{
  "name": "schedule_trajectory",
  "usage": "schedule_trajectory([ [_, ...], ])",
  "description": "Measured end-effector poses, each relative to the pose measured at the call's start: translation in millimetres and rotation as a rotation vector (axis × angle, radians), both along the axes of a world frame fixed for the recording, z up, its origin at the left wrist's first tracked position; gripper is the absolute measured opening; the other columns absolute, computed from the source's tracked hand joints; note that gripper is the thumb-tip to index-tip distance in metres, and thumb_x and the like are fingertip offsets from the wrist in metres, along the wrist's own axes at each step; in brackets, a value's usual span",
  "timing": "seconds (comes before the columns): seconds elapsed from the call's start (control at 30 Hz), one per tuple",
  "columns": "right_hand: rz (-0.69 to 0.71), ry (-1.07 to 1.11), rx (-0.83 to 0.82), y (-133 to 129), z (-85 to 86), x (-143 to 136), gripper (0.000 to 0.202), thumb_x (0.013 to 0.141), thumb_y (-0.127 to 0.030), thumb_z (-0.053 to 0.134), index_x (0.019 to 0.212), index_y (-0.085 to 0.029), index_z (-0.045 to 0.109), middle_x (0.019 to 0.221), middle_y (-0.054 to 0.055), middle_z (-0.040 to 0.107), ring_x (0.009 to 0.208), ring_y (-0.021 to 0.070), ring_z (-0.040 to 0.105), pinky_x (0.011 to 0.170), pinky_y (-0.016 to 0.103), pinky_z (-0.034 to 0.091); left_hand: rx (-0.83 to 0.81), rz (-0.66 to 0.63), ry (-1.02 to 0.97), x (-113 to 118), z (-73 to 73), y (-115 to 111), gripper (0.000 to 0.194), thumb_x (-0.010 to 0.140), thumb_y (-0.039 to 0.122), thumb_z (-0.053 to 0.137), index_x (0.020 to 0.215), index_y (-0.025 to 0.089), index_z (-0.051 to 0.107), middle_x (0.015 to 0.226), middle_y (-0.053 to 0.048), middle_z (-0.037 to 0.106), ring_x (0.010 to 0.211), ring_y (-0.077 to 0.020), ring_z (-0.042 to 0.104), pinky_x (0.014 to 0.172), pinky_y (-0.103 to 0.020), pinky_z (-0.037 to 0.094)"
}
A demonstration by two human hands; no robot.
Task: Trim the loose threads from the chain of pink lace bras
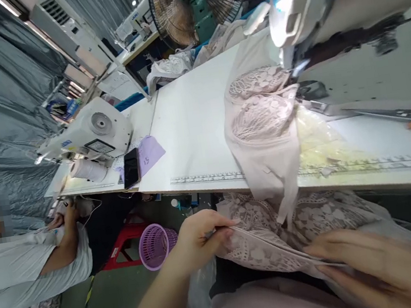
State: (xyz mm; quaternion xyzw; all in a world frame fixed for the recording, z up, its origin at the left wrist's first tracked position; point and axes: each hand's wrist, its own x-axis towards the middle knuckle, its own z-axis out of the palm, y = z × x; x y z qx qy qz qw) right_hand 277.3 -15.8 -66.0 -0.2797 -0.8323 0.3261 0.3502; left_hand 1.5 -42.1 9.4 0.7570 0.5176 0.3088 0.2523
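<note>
Across my lap stretches a pale pink lace bra [257,251], its edge pulled into a straight line between my hands. My left hand [203,233] pinches one end of that edge between thumb and fingers. Further along, my right hand [369,261] grips the same edge, its fingers slightly blurred. A second pale pink lace bra [262,125] lies on the white table, its lower part hanging over the front edge. The top of it reaches the needle area of the sewing machine [304,12]. Where the two garments overlap, I cannot tell if they are joined.
Scissors [383,111] lie beside the machine, near a yellowish plastic piece [314,138]. A phone [131,168] and purple paper [150,156] rest left, by another sewing machine [91,129]. A co-worker [33,265] sits there. A purple basket [157,247] stands below; a fan [199,2] behind.
</note>
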Motion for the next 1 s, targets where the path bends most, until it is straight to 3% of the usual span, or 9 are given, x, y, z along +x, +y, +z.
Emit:
schedule_trajectory([
  [0.17,0.124,-0.021,-0.071,7,22.1,-4,0.021,0.091,-0.01,0.047,0.095,-0.019,0.066,0.083,0.007,0.068,0.075,0.0166,0.066,0.065,0.024,0.055,-0.022,-0.063,-0.005,-3,7.6,-1,0.013,0.087,0.008,0.056,0.087,0.018,0.066,0.077,-0.002,0.068,0.071,-0.0112,0.063,0.066,-0.019,0.05],
  [0.53,0.122,0.017,-0.038,1,20.4,-6,0.023,0.091,-0.005,0.045,0.101,-0.014,0.063,0.084,0.008,0.064,0.075,0.0174,0.059,0.066,0.027,0.05,0.051,-0.149,-0.021,-9,13.8,-5,0.016,0.085,0.004,0.057,0.092,0.017,0.064,0.08,-0.003,0.066,0.073,-0.0124,0.064,0.065,-0.021,0.054],
  [0.8,-0.023,0.017,0.29,-1,14.3,-7,0.015,0.09,-0.003,0.051,0.099,-0.012,0.059,0.079,0.009,0.065,0.07,0.0188,0.057,0.06,0.03,0.048,0.196,-0.278,0.021,-7,25.2,-11,0.016,0.093,0.013,0.049,0.1,0.017,0.064,0.078,-0.007,0.065,0.072,-0.0155,0.063,0.062,-0.027,0.054],
  [1.0,-0.06,-0.021,0.457,0,17.3,-7,0.012,0.09,-0.004,0.052,0.095,-0.012,0.059,0.072,0.006,0.065,0.067,0.018,0.059,0.06,0.029,0.048,0.267,-0.246,0.098,-8,25.1,-15,0.016,0.093,0.012,0.049,0.096,0.015,0.065,0.084,-0.009,0.07,0.073,-0.0137,0.068,0.061,-0.02,0.055],
])
